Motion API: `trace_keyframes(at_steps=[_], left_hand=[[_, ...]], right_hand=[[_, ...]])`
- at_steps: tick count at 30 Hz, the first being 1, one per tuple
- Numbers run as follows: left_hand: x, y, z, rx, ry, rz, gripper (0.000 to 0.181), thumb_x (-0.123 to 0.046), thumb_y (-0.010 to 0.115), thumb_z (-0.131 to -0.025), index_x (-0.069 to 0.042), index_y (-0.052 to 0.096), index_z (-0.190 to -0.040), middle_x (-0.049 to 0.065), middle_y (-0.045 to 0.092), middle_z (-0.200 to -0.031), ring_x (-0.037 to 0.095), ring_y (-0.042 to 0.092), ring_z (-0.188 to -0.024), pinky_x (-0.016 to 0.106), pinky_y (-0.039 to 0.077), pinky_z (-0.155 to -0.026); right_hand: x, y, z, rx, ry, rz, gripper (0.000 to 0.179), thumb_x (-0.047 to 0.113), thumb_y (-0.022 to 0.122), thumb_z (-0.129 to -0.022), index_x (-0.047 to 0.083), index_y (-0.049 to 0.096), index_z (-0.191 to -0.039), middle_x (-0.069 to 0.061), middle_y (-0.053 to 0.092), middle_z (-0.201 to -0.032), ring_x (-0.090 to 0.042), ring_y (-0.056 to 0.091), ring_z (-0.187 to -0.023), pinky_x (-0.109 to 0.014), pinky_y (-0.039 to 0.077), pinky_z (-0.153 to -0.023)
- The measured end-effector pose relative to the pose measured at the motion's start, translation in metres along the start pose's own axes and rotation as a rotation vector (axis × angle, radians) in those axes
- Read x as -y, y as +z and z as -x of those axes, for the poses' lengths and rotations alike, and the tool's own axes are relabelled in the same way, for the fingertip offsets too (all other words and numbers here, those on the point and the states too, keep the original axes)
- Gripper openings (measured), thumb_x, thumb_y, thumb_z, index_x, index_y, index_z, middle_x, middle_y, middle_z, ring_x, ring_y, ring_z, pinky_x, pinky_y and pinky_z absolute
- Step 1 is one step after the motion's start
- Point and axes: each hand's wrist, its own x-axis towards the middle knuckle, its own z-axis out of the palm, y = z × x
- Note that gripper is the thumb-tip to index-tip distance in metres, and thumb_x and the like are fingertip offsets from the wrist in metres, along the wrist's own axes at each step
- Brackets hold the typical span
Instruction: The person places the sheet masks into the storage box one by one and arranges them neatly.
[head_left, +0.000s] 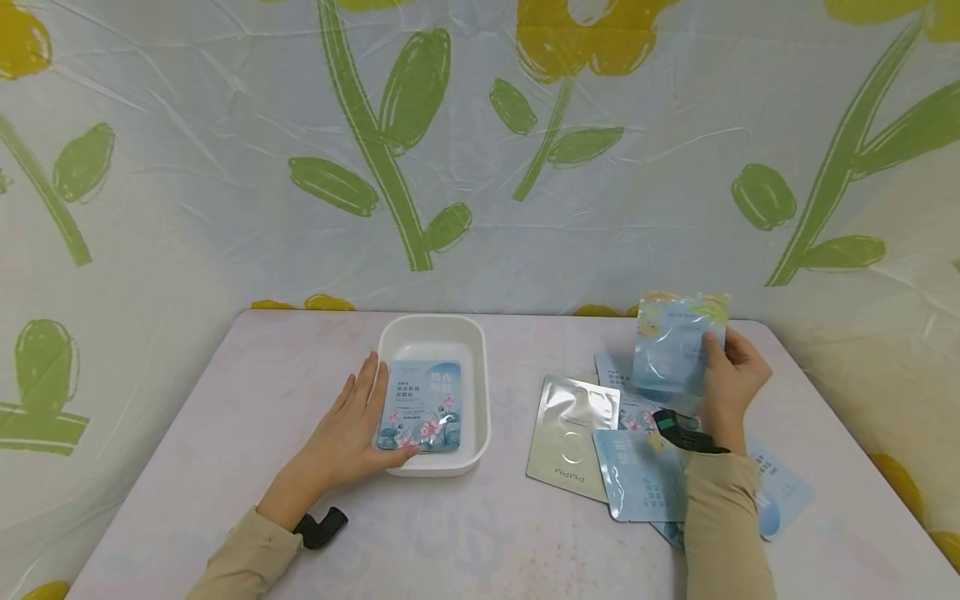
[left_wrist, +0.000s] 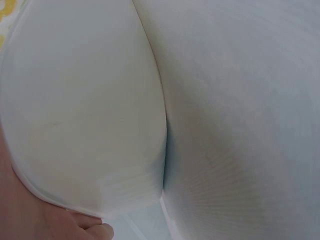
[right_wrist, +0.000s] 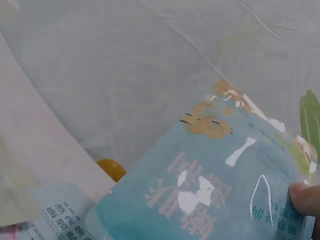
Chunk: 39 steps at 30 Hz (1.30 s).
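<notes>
White tray (head_left: pixel 477 400) around flowered packet (head_left: pixel 418 408), left hand (head_left: pixel 347 433) straight-fingered, right hand (head_left: pixel 729 382) with pinched blue pouch (head_left: pixel 671 350)

- The right hand (right_wrist: pixel 306 201) shows at the lower right edge, its thumb on a glossy blue face-mask packet (right_wrist: pixel 165 182).
- Leftward from the thumb, the tilted packet carries large pink characters and white glare; orange motifs lie up and left.
- Well left of the thumb, a pale blue packet (right_wrist: pixel 57 212) with dark characters sits beside a yellowish-green packet (right_wrist: pixel 15 185) on a pinkish tabletop (right_wrist: pixel 45 135).
- Above the thumb, a green leaf print (right_wrist: pixel 310 117) marks whitish cloth (right_wrist: pixel 110 75).
</notes>
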Motion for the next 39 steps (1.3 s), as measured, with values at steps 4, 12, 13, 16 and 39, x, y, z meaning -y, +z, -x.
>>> trace_keyframes(at_steps=[4, 12, 13, 16, 39], left_hand=[[0.000, 0.000, 0.000, 0.000, -0.001, 0.000, 0.124, -0.076, 0.059, -0.080, 0.006, 0.006, -0.156, 0.022, -0.005, -0.164, 0.031, 0.001, -0.152, 0.051, 0.011, -0.121], [0.001, 0.001, -0.001, -0.004, -0.002, 0.002, 0.125, -0.076, 0.059, -0.080, 0.007, 0.006, -0.156, 0.023, -0.003, -0.164, 0.031, 0.002, -0.152, 0.051, 0.011, -0.121], [0.001, 0.001, -0.001, -0.001, -0.005, 0.002, 0.125, -0.076, 0.059, -0.080, 0.006, 0.005, -0.156, 0.022, -0.004, -0.164, 0.031, 0.001, -0.152, 0.051, 0.011, -0.121], [0.002, 0.001, -0.001, 0.000, -0.002, 0.001, 0.125, -0.076, 0.059, -0.080, 0.006, 0.005, -0.156, 0.022, -0.004, -0.164, 0.031, 0.001, -0.152, 0.052, 0.011, -0.121], [0.001, 0.000, -0.002, 0.050, -0.047, 0.013, 0.127, -0.078, 0.057, -0.080, 0.006, -0.001, -0.155, 0.019, -0.012, -0.164, 0.027, -0.005, -0.152, 0.048, 0.008, -0.122]], right_hand=[[0.003, 0.004, 0.003, 0.021, 0.037, -0.019, 0.038, -0.007, 0.070, -0.086, 0.003, 0.068, -0.123, 0.004, 0.050, -0.063, -0.005, 0.045, -0.059, -0.013, 0.043, -0.059], [0.007, 0.019, 0.007, 0.071, 0.098, -0.045, 0.019, -0.010, 0.065, -0.089, -0.002, 0.077, -0.101, 0.001, 0.068, -0.086, -0.011, 0.057, -0.085, -0.018, 0.046, -0.072], [0.007, 0.021, 0.008, 0.079, 0.118, -0.043, 0.018, -0.010, 0.065, -0.089, -0.002, 0.077, -0.099, 0.001, 0.070, -0.089, -0.011, 0.058, -0.090, -0.017, 0.046, -0.074], [0.010, 0.028, 0.010, 0.108, 0.176, -0.018, 0.019, -0.009, 0.066, -0.089, 0.000, 0.078, -0.100, 0.002, 0.070, -0.092, -0.011, 0.057, -0.095, -0.016, 0.045, -0.076], [0.039, 0.078, 0.065, 0.480, 0.246, 0.179, 0.030, 0.007, 0.060, -0.098, 0.004, 0.067, -0.127, 0.000, 0.053, -0.124, -0.017, 0.052, -0.106, -0.018, 0.053, -0.085]])
